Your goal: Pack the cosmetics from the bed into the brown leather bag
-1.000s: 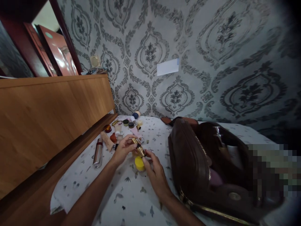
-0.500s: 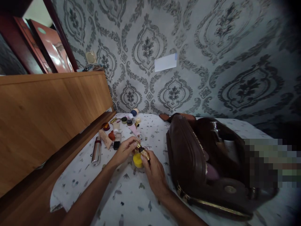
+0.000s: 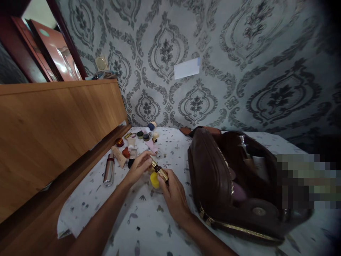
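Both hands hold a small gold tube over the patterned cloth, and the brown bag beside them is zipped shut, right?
Not quite: the head view shows the brown bag unzipped and gaping open. Left hand and right hand do hold the gold tube over the patterned cloth.

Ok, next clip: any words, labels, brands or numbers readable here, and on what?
None can be read.
Small gold and black tube, held between left hand and right hand: no lettering visible.
Silver cylindrical bottle: any print too small.
White paper slip on the wall: looks blank.
Brown leather bag: no readable mark.
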The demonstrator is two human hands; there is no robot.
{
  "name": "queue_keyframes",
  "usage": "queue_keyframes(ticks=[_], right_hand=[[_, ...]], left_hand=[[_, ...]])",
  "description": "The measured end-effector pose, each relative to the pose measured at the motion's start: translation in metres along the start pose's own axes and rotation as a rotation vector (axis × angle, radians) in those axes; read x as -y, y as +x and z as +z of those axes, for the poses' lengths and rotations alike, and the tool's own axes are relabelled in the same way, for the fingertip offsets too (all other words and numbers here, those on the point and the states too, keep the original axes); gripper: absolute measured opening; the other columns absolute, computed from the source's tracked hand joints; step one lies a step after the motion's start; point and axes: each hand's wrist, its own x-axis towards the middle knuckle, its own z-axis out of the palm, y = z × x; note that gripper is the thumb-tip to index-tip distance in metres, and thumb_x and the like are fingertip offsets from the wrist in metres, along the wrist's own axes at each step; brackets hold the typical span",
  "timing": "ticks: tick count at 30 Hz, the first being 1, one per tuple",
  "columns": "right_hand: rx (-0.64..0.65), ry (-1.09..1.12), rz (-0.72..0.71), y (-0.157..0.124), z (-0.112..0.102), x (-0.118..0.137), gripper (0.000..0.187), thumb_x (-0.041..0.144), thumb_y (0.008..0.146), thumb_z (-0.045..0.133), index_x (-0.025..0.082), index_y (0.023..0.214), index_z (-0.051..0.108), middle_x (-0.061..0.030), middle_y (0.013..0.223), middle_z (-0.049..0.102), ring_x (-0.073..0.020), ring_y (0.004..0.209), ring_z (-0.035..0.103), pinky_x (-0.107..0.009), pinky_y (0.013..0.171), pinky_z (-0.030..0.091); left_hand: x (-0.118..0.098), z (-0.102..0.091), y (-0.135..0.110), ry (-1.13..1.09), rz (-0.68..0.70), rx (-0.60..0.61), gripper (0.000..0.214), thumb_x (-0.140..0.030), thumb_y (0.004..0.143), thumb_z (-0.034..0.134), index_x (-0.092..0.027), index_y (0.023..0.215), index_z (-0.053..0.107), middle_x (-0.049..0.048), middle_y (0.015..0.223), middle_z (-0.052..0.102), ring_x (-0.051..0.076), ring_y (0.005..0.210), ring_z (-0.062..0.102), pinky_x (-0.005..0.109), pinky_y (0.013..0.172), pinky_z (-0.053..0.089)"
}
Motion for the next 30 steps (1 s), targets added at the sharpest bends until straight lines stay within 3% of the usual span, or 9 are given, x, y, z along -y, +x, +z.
queue_keyframes(ticks=[2,4,9,13,18,25,30], right_hand=[[-0.010,0.012,0.006,0.0006,0.0003,-0.0009,0.021,0.037,0.098,0.039,0.021,0.096,0.053,-0.0049,0.089,0.065,-0.0211,0.082,0.062,-0.030,0.071,0.047],[-0.017,0.019,0.016,0.0010,0.0005,-0.0012,0.021,0.038,0.097,0.040,0.021,0.096,0.054,-0.0053,0.090,0.066,-0.0215,0.082,0.062,-0.030,0.070,0.047],[0.012,0.032,0.019,0.0009,-0.0009,0.0018,0.021,0.038,0.097,0.041,0.022,0.097,0.054,-0.0060,0.092,0.065,-0.0223,0.087,0.061,-0.031,0.072,0.047],[0.018,0.033,0.024,0.0006,-0.0022,0.0038,0.019,0.037,0.097,0.043,0.022,0.097,0.055,-0.0057,0.092,0.065,-0.0222,0.087,0.061,-0.031,0.072,0.046],[0.017,0.045,0.037,0.0009,-0.0023,0.0037,0.019,0.036,0.097,0.043,0.021,0.097,0.055,-0.0057,0.092,0.065,-0.0219,0.087,0.061,-0.030,0.072,0.046],[-0.008,0.078,0.052,0.0026,-0.0006,-0.0002,0.020,0.036,0.097,0.043,0.021,0.099,0.056,-0.0058,0.094,0.066,-0.0212,0.086,0.062,-0.030,0.073,0.047],[-0.019,0.082,0.046,0.0026,-0.0008,0.0005,0.020,0.037,0.096,0.043,0.021,0.097,0.056,-0.0055,0.092,0.066,-0.0212,0.085,0.062,-0.030,0.073,0.047]], left_hand=[[-0.0003,-0.0014,-0.0008,-0.055,-0.008,0.060,0.044,-0.053,0.084,0.062,-0.016,0.107,0.059,-0.0007,0.074,0.052,0.011,0.063,0.047,0.020,0.052,0.032],[-0.0002,-0.0011,-0.0008,-0.088,-0.037,0.065,0.040,-0.053,0.083,0.063,-0.015,0.097,0.059,-0.0005,0.074,0.052,0.010,0.062,0.046,0.020,0.052,0.031],[0.0005,0.0039,0.0013,-0.001,-0.081,0.012,0.049,-0.063,0.083,0.057,-0.018,0.068,0.046,-0.0050,0.057,0.042,0.008,0.052,0.036,0.021,0.051,0.028],[0.0021,0.0042,0.0023,0.075,-0.084,0.002,0.055,-0.068,0.083,0.051,-0.019,0.061,0.040,-0.0064,0.051,0.037,0.008,0.048,0.031,0.022,0.049,0.026],[0.0001,0.0034,0.0015,0.068,-0.078,0.007,0.050,-0.063,0.084,0.054,-0.018,0.065,0.044,-0.0060,0.054,0.041,0.008,0.050,0.034,0.021,0.050,0.027],[0.0002,0.0010,0.0004,-0.078,-0.079,0.037,0.039,-0.053,0.082,0.065,-0.014,0.085,0.058,-0.0023,0.068,0.050,0.008,0.058,0.043,0.020,0.053,0.033],[-0.0010,-0.0005,-0.0013,-0.059,-0.062,0.051,0.040,-0.053,0.084,0.063,-0.015,0.097,0.063,-0.0004,0.072,0.053,0.010,0.061,0.046,0.020,0.053,0.034]])
